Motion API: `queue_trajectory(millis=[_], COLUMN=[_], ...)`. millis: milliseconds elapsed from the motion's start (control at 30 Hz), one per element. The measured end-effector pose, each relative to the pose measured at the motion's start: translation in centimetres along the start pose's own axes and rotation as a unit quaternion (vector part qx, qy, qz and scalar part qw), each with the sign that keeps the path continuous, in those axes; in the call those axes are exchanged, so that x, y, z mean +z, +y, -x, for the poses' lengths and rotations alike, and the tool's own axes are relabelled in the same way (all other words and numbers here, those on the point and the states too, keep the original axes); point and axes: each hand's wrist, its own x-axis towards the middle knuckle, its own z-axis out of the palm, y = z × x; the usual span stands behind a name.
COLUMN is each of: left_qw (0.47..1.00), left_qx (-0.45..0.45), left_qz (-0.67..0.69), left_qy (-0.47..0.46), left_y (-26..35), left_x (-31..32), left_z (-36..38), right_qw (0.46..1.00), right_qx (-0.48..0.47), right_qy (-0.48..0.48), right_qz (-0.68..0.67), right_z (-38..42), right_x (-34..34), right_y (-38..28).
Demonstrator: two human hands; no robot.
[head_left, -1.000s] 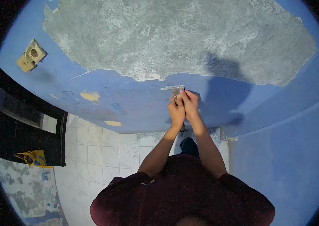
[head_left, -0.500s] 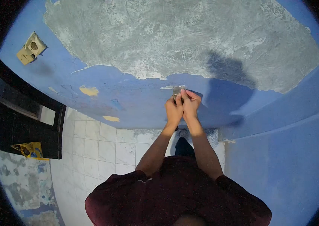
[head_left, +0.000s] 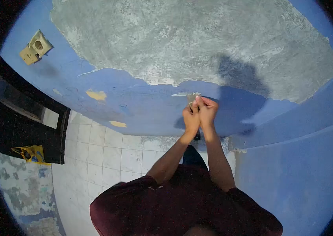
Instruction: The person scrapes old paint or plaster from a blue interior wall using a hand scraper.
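Both of my hands grip a scraper (head_left: 191, 96) with a flat greyish blade, its edge against the blue wall (head_left: 150, 112). My left hand (head_left: 191, 121) is closed around it from the left. My right hand (head_left: 209, 113) closes on it from the right, fingers pressed on the blade. Most of the handle is hidden by my hands. A thin pale streak of scraped paint (head_left: 179, 94) runs leftward from the blade's edge. Just above lies the ragged lower border of a large bare grey patch (head_left: 182, 43).
A beige socket plate (head_left: 36, 47) hangs tilted on the wall at upper left. Below it stands a dark door or cabinet (head_left: 15, 126), with a yellow plastic bag (head_left: 32, 153) nearby. White floor tiles (head_left: 111, 157) show underneath. Another blue wall (head_left: 292, 173) is at right.
Both hands and the scraper have shifted right and slightly down along the wall. The pale streak left of the blade looks longer. The view has also moved a little.
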Motion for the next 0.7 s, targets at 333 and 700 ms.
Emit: queue_trajectory(millis=[333,700], left_qw=[0.992,0.887], left_qx=[0.028,-0.219], left_qz=[0.125,0.402], left_qy=[0.002,-0.065], left_y=[-1.3,1.2], left_x=[1.3,2.5], left_z=[-0.2,1.3], right_qw=[0.999,0.925], right_qx=[-0.033,-0.058], right_qy=[-0.023,-0.007], right_qz=[0.028,0.375], right_z=[-0.1,4.0], right_x=[-0.3,-13.0], right_y=[-0.9,-4.9])
